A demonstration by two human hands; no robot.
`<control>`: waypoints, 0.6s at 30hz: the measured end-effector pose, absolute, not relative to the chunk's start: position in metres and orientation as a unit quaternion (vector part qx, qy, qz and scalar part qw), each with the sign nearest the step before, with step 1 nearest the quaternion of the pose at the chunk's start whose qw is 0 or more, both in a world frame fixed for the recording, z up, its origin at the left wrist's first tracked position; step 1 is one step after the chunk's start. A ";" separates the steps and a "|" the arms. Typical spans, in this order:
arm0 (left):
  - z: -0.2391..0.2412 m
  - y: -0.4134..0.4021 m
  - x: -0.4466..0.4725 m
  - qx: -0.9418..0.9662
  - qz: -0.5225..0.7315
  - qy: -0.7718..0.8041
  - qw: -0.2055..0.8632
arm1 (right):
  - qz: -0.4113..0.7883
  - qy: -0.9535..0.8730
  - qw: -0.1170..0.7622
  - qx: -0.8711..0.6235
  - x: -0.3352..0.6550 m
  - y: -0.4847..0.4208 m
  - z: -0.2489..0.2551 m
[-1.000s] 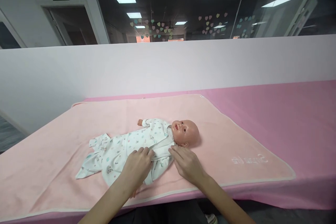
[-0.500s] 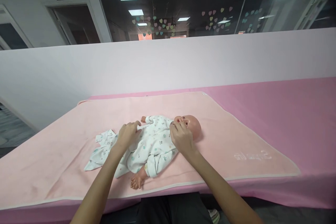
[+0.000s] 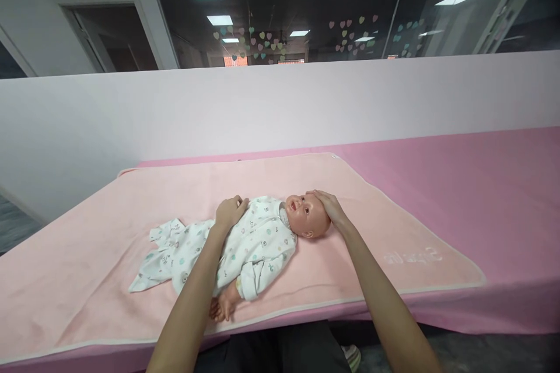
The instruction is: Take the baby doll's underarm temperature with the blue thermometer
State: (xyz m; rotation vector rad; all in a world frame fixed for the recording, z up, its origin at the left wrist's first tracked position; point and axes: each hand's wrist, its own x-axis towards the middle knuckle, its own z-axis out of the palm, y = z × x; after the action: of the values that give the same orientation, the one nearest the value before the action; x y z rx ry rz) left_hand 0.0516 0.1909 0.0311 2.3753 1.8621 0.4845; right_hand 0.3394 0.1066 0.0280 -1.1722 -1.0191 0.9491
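A baby doll (image 3: pixel 308 215) in a white printed romper (image 3: pixel 258 245) lies on its back, its head to the right. My left hand (image 3: pixel 231 211) is at the far side of the doll's body with its fingers curled. It covers the place of the doll's far hand, which is hidden. My right hand (image 3: pixel 329 205) lies on the top of the doll's head with its fingers stretched along it. The doll's near hand (image 3: pixel 224 306) sticks out of its sleeve towards me.
Beneath the doll a peach blanket (image 3: pixel 363 250) with a pale edge is spread over a pink table cover (image 3: pixel 494 204). A low white wall (image 3: pixel 280 111) runs along the back, with dark glass (image 3: pixel 271 0) above it. My legs (image 3: pixel 280 349) are below the front edge.
My right hand has moved from the doll's mouth and chin area to the top of its head. My left hand has shifted right and up, over the doll's far hand.
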 end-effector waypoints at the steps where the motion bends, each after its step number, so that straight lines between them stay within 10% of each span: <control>1: 0.031 0.190 0.047 0.772 0.157 0.614 0.049 | 0.436 -0.426 0.619 -0.495 0.339 0.105 0.023; 18: 0.030 0.183 0.040 0.775 0.154 0.602 0.117 | 0.405 -0.356 0.692 -0.480 0.346 0.106 -0.005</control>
State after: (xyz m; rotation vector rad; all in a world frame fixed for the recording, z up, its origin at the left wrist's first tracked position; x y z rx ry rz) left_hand 0.0396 0.1829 0.0299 2.2687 1.7615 0.4522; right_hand 0.3457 0.1055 -0.0047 -1.0733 -0.7949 0.9040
